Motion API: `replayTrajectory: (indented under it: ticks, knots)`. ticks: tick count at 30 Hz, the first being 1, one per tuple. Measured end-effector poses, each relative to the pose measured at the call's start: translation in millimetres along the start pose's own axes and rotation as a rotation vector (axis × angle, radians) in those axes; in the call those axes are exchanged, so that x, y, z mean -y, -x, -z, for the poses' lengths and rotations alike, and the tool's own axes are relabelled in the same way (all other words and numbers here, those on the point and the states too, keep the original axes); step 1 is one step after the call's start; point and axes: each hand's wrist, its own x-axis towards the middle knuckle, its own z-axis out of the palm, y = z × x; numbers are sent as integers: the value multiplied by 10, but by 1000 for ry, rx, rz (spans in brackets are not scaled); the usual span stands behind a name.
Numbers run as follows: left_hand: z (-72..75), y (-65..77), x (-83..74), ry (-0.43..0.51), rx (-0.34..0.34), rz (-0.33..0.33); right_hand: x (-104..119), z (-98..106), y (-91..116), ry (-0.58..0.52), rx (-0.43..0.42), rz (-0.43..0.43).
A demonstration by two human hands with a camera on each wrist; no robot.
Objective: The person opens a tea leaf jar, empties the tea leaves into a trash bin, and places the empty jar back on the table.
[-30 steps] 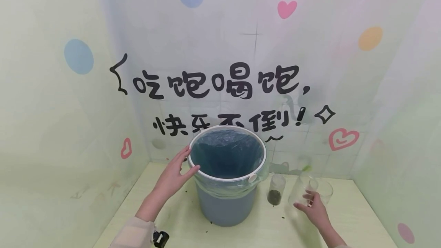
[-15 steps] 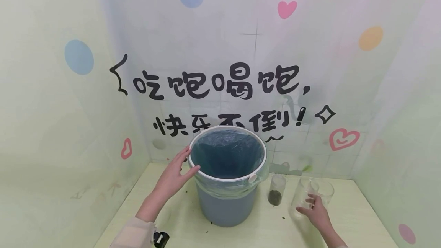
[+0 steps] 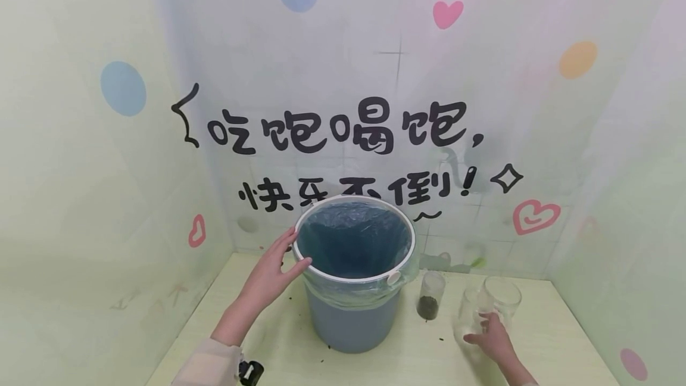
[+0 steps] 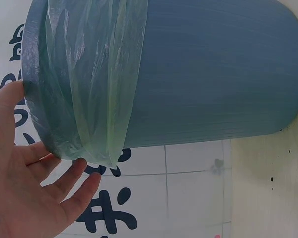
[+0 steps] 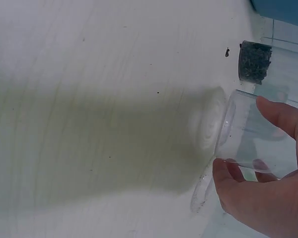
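Note:
A blue-grey trash can (image 3: 351,317) with a white rim ring and a thin green bag liner (image 3: 356,295) stands upright in the head view. At its left side my left hand (image 3: 265,279) touches the rim, thumb and fingers spread and relaxed. The left wrist view has the fingertips (image 4: 79,166) against the liner's outside. On the right, my right hand (image 3: 494,338) holds a clear glass cup (image 5: 241,126) between thumb and fingers, its base close over the table. Another clear glass cup (image 3: 506,290) stands just behind it, partly covered by the hand.
Between the trash can and the cups is a small clear container (image 3: 431,288) with dark crumbly bits in its bottom. Dark specks dot the pale table (image 3: 418,356). A wall sheet (image 3: 343,64) with printed characters closes off the back; sheets line both sides.
The right hand has carried the glass cup slightly right and down, and the cup is now more upright beside the other cup. The left hand and trash can have stayed put.

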Motion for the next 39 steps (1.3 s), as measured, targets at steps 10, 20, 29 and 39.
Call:
replayTrajectory:
  ticks: [10, 20, 29, 39]
  knots:
    - [-7, -9, 20, -1, 8, 3, -70, -9, -15, 23, 37, -79]
    - [-8, -23, 20, 6, 25, 14, -81, 27, -9, -4, -4, -7]
    - [4, -11, 14, 5, 21, 14, 87, 159, 23, -24, -38, 16]
    - [5, 0, 4, -1, 9, 6, 308, 269, 61, -56, -65, 32]
